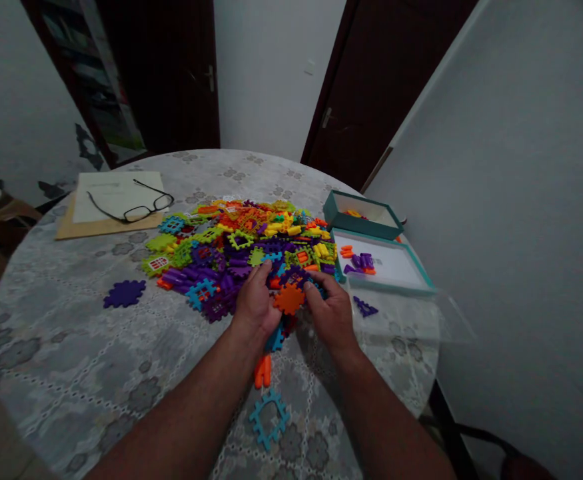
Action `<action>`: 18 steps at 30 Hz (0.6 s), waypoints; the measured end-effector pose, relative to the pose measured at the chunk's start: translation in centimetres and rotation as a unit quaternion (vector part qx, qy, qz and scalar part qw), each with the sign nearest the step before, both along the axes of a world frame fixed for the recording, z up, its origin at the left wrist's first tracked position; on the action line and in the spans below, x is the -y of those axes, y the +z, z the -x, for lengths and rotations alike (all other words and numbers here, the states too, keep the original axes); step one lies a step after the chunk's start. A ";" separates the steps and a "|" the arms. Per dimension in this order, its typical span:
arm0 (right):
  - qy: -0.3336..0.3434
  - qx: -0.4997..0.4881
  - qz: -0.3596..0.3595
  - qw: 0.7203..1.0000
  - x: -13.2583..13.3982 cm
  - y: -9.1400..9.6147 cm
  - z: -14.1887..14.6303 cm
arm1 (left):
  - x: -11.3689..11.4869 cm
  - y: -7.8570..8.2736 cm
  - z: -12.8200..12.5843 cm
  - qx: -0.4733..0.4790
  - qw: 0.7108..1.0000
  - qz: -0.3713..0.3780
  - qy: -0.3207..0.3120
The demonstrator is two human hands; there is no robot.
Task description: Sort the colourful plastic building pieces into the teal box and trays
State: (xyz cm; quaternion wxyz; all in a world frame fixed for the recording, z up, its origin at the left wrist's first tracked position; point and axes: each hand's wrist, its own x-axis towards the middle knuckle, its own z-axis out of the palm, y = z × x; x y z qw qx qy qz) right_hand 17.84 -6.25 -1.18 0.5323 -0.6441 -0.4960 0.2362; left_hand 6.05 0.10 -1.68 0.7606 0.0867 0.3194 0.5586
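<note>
Apparently, the left hand (258, 300) and right hand (330, 308) pinch an orange toothed tile (289, 301) between them, at the near edge of a heap of plastic building pieces (241, 240); most lie loose, so work looks early, with few pegs (366, 259) in the teal-rimmed tray (396, 267)

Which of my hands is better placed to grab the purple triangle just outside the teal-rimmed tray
Your right hand, probably: it is nearer the purple triangle, while your left hand is on the orange piece's far side.
</note>
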 end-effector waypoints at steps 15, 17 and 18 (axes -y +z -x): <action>-0.013 -0.038 0.018 0.999 0.2 0.0 1.2 | 0.4 -0.1 1.2 -0.527 0.818 -0.204 0.106; -0.010 -0.018 0.012 1.000 0.3 0.0 1.0 | 0.4 0.1 1.3 -0.545 0.805 -0.213 0.097; -0.007 -0.008 0.008 1.000 0.3 0.0 0.9 | 0.4 0.2 1.3 -0.552 0.800 -0.217 0.091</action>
